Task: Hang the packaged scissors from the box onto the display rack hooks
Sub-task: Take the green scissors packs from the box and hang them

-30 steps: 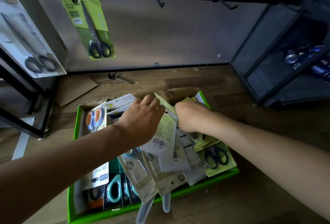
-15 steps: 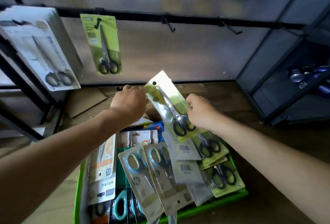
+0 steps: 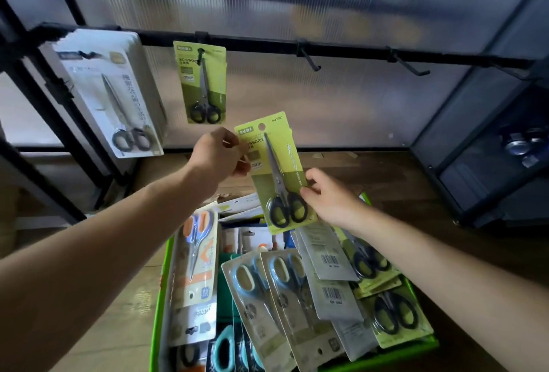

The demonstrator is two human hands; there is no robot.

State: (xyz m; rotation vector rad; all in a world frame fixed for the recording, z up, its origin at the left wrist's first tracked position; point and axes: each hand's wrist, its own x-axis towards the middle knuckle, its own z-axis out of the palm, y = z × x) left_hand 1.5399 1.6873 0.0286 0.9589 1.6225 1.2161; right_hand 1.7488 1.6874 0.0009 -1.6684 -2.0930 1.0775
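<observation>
green scissors pack (image 3: 274, 169) up off box, btwn both hands | L hand (image 3: 218, 155) pinches upper-left edge; R hand (image 3: 326, 196) pinches lower-right edge | long axis near upright, hole end up; empty hook (image 3: 309, 60) above-right, apart

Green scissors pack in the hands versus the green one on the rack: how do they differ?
The held pack is pinched between left hand and right hand; the hung pack hangs from a hook. The held pack tilts; the hung pack hangs nearly straight. Both are green cards with black-handled scissors.
</observation>
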